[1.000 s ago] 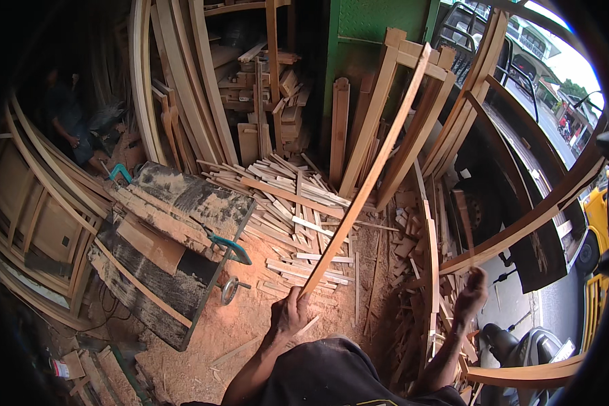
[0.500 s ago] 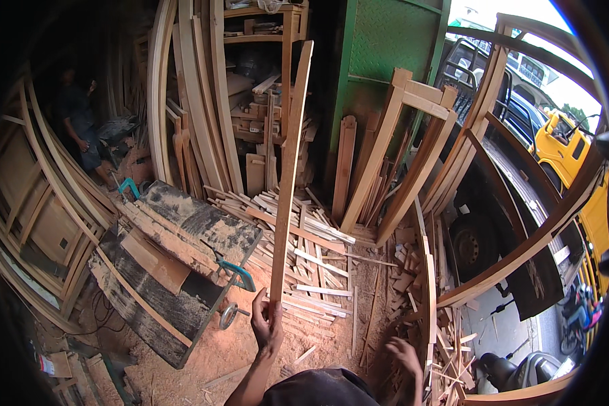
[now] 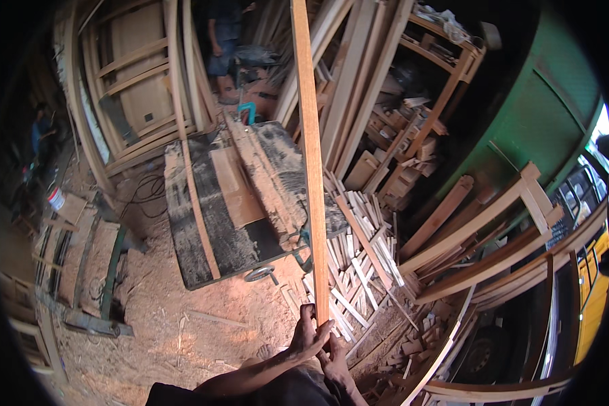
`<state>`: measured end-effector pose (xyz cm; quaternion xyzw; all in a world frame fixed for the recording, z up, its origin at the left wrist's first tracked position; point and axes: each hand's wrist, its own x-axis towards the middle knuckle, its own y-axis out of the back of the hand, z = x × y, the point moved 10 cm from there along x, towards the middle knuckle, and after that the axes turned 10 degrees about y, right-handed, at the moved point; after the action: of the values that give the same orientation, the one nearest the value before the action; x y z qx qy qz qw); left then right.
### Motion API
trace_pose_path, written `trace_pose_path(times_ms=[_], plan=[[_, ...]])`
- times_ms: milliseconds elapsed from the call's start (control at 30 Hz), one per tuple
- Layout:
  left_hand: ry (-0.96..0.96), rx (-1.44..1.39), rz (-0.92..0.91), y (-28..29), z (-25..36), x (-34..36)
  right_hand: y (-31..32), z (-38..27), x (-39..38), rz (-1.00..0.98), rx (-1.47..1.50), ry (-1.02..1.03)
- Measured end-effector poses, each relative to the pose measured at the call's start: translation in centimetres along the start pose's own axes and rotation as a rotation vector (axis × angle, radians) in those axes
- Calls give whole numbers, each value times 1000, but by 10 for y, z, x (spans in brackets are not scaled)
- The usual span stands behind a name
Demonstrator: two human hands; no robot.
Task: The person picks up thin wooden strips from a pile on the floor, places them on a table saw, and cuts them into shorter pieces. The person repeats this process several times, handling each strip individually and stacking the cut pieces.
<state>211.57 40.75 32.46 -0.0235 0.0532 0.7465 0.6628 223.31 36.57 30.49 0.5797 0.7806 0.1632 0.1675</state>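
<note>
Underfoot, across the lower left of the frame, lies a floor (image 3: 176,325) of reddish dirt strewn with sawdust and shavings. At the centre stands a dark saw table (image 3: 210,223), dusty, with boards resting on top and a small wheel showing at its lower edge. Right of it a pile of short pale offcuts (image 3: 358,271) spreads over the ground. Door frames (image 3: 125,95) lean against the wall at upper left, and more long planks (image 3: 358,74) stand upright at upper centre. A wooden shelf (image 3: 446,74) crowded with scraps fills the upper right, next to a green wall (image 3: 541,128). Curved timber pieces (image 3: 494,257) lean at the right, and beyond them a yellow vehicle (image 3: 592,298) shows at the far right edge. Another person (image 3: 224,40) stands at the top of the frame, behind the table.

From bottom centre a long, narrow wooden strip (image 3: 310,149) rises nearly upright and runs out of the top of the frame. It is straight, thin and orange-brown, smooth along its face, and it crosses in front of the table and the planks. Its lower end sits in both hands. The left hand (image 3: 309,336) is closed around the strip near its bottom, fingers wrapped over the edge. The right hand (image 3: 334,362) is just below, touching the left and pressed to the foot of the strip; its hold looks closed, though its fingers are partly hidden.
</note>
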Motion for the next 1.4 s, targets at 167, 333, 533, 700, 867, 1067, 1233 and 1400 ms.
trace_pose_path(times_ms=[167,333,533,700,867,1067,1233,1400], plan=[[125,108,-18,0,-49,-24,-8,18,10,-106,-351,237],[-50,286,11,19,-88,-27,-4,106,-15,-104,-316,133],[318,-99,518,63,-179,-6,33,187,-76,-130,-415,79],[106,570,622,30,-189,34,48,216,-122,-143,-439,-41],[80,777,498,-8,-209,54,51,223,-137,-138,-441,-90],[213,926,338,-15,-213,76,39,225,-128,-147,-437,-86],[247,1025,282,-3,-209,111,25,220,-108,-179,-443,-51],[217,1110,308,11,-205,137,20,216,-89,-213,-466,-21]])
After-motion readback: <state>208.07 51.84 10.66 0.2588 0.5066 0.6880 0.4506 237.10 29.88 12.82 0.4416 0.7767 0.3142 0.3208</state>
